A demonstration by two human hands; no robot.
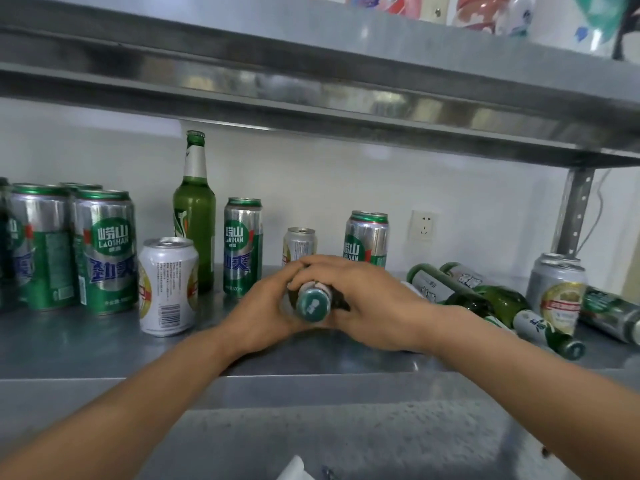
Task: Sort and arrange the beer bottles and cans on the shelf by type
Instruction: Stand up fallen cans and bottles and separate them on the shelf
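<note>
Centrally, near the front edge of the shelf (104, 348), a capped green bottle (311, 304) is gripped by both hands, with its cap pointed toward the camera. The left hand (265, 310) is curled round the neck from the left. The right hand (367, 299) is wrapped over it from above and from the right. The body of the bottle is hidden by the hands, so contact with the shelf cannot be told.

Just behind the hands, a short pale can (299, 244) is stood upright. It is flanked by one tall green-and-silver can (242, 247) on its left and another tall can (366, 239) on its right. An upright green bottle (194, 209) is placed further left, toward the back edge. A short white can (168, 285) is stood before it, nearer the front edge. A cluster of tall cans (104, 251) is grouped at the left end of the shelf.

Toward the right end, several lying bottles (491, 303) are laid on their sides, close together. A silver can with a gold label (557, 292) is stood upright just beside them. A lying can (609, 313) is seen at the far right edge.

A wall socket (423, 225) is mounted behind the shelf. An upper shelf (311, 81) is fixed above, beside a perforated post (575, 209) at the right.
</note>
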